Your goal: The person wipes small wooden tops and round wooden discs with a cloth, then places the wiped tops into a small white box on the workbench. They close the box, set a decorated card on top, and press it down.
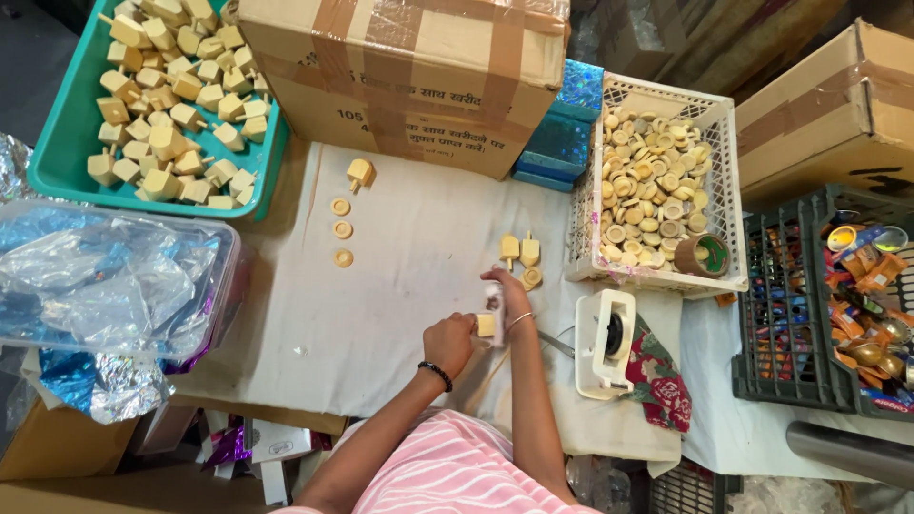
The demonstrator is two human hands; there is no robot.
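Left hand (447, 343), right hand (509, 297) grip square wooden block (486, 326).

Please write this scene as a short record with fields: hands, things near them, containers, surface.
left hand: grips a small cream block
right hand: on a white tool at the block
near hands: two cream tops, one disc, white device
left on cloth: three discs, one top
containers: teal tray of tops; white basket of discs
surface: white cloth
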